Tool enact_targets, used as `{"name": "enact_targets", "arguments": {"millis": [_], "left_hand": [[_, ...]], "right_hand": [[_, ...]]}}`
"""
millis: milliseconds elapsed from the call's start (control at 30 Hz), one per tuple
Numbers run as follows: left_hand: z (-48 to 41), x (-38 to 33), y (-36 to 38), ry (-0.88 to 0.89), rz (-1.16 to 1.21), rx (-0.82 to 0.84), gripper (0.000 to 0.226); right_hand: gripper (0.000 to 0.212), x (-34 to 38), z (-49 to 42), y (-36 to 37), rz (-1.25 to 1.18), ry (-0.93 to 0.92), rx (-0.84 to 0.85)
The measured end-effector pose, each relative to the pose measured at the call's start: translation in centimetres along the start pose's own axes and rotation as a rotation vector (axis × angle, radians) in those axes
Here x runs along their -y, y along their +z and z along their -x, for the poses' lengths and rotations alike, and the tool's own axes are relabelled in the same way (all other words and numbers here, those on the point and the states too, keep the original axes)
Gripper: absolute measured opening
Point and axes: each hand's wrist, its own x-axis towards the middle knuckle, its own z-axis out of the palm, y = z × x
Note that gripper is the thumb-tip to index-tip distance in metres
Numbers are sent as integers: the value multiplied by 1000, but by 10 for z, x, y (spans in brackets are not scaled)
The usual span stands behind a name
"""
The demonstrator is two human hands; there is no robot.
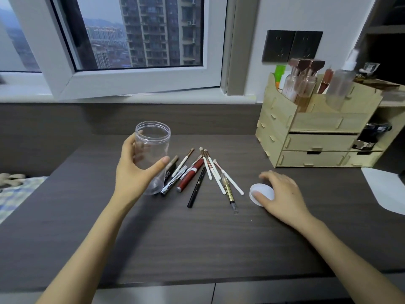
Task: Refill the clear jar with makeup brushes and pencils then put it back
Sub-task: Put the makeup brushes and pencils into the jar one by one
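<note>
My left hand [133, 172] grips the clear jar [153, 148], which is empty, open at the top and tilted slightly, its base near the desk. Just right of it, several makeup brushes and pencils [203, 172] lie fanned out on the dark desk [197, 238]: white-handled brushes [215, 174], a red tube [190, 174], a black pencil [196, 188] and a gold-banded pen [228, 189]. My right hand [282, 194] rests over the jar's white lid [262, 194] on the desk, fingers curled around its edge.
A wooden organizer [317, 132] with drawers stands at the back right, holding bottles and a spray bottle [341, 84]. A white sheet [388, 189] lies at the right edge. A window and sill run along the back; patterned fabric [15, 191] lies at the left.
</note>
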Motion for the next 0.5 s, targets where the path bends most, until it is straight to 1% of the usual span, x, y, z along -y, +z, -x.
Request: {"name": "enact_targets", "arguments": {"millis": [33, 67, 133, 200, 267, 333, 400, 467, 500], "left_hand": [[0, -2, 0, 17, -15, 3, 74], [1, -5, 1, 30, -27, 4, 74], [4, -10, 1, 50, -59, 2, 73], [8, -14, 2, 75, -103, 3, 72], [12, -17, 1, 106, -149, 12, 72], [16, -16, -2, 129, -187, 26, 75], [20, -13, -5, 150, -239, 41, 79], [21, -9, -8, 180, -318, 53, 82], [22, -8, -9, 191, -356, 62, 82]], "right_hand": [[34, 12, -4, 1, -30, -19, -51], [32, 25, -7, 2, -73, -29, -56], [31, 47, -15, 9, -120, 9, 42], [33, 63, -23, 19, -45, 69, 166], [31, 71, -29, 29, 19, 109, 214], [28, 73, -33, 34, 3, 161, 247], [32, 72, -36, 32, -17, 201, 281], [41, 71, -38, 22, -105, 227, 264], [43, 74, -39, 14, -235, 239, 228]]}}
